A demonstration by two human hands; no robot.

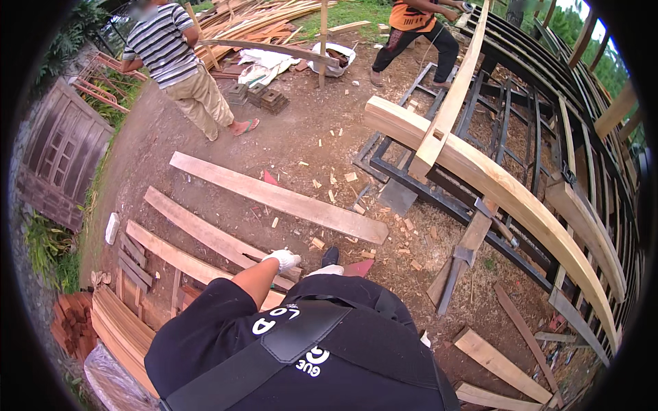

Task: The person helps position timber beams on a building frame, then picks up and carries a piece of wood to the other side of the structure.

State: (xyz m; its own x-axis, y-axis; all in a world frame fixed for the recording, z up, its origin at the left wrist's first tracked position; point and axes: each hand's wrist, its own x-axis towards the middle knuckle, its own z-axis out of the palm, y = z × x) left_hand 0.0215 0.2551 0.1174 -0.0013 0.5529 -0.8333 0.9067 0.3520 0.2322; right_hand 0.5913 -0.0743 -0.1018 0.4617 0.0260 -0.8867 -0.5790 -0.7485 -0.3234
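The black printed T-shirt (pixel 384 356) covers much of the lower view. Only a small white patch of what seems to be the gloved right hand (pixel 425 339) shows at its side; whether its fingers are wide or narrow cannot be told. The white-gloved left hand (pixel 282 259) is bent over the near end of a reddish-brown wooden plank (pixel 199 225); its fingertips are hidden, and I cannot tell whether they grip the plank or the thin dark item (pixel 251 257) just beside them. The plank lies low, slanting away to the left.

Brown packed dirt (pixel 295 157) forms the ground, littered with pale wood offcuts (pixel 351 177). A long, flat wooden board (pixel 274 194) lies beyond the plank, with dirt between them. More dirt stretches from the board toward a person in a striped shirt (pixel 164 44). A pale, squared timber beam (pixel 521 188) bounds the right side, resting over a black metal frame (pixel 406 174).
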